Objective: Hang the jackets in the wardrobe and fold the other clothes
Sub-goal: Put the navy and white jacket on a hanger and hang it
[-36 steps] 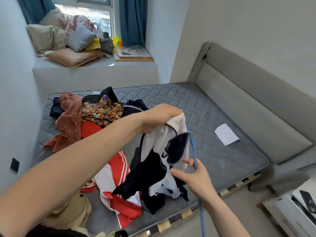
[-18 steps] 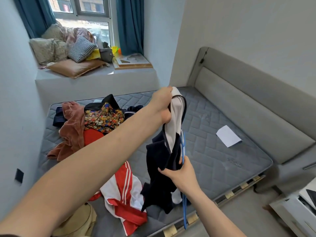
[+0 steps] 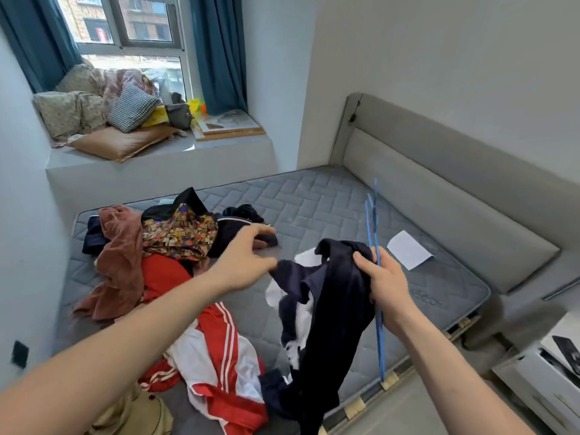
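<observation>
While the right hand (image 3: 387,285) clenches a bunched fold of the navy and white zip-up fabric jacket (image 3: 326,312) together with the thin blue plastic clothes hanger (image 3: 376,277), the left hand (image 3: 243,259) hovers just beside the garment with fingers spread and relaxed, holding nothing. That jacket hangs limp from the right fist above the near edge of the grey quilted mattress (image 3: 329,208), its lower folds trailing toward the bed edge; it looks light, soft and floppy, likely to slide off a smooth hanger unless the shoulders are seated squarely. Taking it by the collar or a shoulder seam would probably open it best, so the free hand seems well placed to find one. Slender and probably springy, the hanger stands nearly upright, and its hook cannot be made out. Farther out on the mattress lie a red and white striped track jacket (image 3: 219,356), a rust-pink soft garment (image 3: 119,255), a dark multicoloured patterned cloth (image 3: 179,230) and a white sheet of paper (image 3: 409,249). As for containers, only a white drawer unit (image 3: 539,378) shows at the lower right, its contents unclear; no wardrobe is in view.
</observation>
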A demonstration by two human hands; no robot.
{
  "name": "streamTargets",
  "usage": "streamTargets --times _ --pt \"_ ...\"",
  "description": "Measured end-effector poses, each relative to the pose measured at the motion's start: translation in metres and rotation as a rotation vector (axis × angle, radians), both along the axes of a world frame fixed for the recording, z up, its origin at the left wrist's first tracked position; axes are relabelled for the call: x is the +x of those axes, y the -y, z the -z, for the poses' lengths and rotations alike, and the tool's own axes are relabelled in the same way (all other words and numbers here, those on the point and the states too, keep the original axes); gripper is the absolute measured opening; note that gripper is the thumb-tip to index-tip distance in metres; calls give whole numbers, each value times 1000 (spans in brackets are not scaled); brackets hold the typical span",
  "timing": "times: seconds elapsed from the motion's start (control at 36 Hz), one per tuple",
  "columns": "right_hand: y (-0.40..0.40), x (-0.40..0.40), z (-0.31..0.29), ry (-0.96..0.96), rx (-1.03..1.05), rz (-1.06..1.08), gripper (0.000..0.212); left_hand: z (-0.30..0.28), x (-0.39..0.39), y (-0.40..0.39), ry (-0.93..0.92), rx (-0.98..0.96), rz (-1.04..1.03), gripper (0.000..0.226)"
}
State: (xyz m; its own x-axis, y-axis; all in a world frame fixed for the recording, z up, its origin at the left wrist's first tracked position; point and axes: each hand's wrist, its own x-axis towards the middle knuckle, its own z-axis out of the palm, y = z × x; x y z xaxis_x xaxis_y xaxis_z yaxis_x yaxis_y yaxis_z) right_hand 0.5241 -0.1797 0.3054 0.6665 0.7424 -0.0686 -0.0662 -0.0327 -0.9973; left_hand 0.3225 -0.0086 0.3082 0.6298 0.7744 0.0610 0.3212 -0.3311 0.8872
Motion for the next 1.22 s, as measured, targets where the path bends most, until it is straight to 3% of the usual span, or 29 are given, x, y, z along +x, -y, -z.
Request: streamTargets --times 0.08,0.17,0.31,0.39,0.56,0.67,0.78,0.86,0.94,1.08,1.22 --pt "-2 -1 -1 -43 -28 0 16 19 -4 43 -6 81 354 57" --pt "-1 -5 -6 -85 -58 -19 21 37 5 66 -50 112 490 56" --pt "9 -2 -13 -135 -93 -37 22 52 22 64 47 -7 282 31" --pt "23 13 -16 -161 -86 -36 20 43 24 46 20 16 275 13" --pt "55 56 -13 -147 -169 39 20 -23 19 8 -9 194 238 23" --pt "67 72 -8 4 -355 74 13 -62 30 -3 -63 207 200 25" --pt "74 58 -10 363 -562 143 46 -96 50 2 -85 196 148 38" --pt "70 30 -18 443 -483 171 40 -118 64 16 -109 274 174 31" --pt "56 -9 -29 377 -274 136 54 -134 82 35 -99 273 218 30" --pt "23 -53 -35 295 -101 146 64 -165 112 56 95 -106 277 28" --pt "5 -44 -30 286 -94 240 53 -194 120 52 166 -195 289 31"
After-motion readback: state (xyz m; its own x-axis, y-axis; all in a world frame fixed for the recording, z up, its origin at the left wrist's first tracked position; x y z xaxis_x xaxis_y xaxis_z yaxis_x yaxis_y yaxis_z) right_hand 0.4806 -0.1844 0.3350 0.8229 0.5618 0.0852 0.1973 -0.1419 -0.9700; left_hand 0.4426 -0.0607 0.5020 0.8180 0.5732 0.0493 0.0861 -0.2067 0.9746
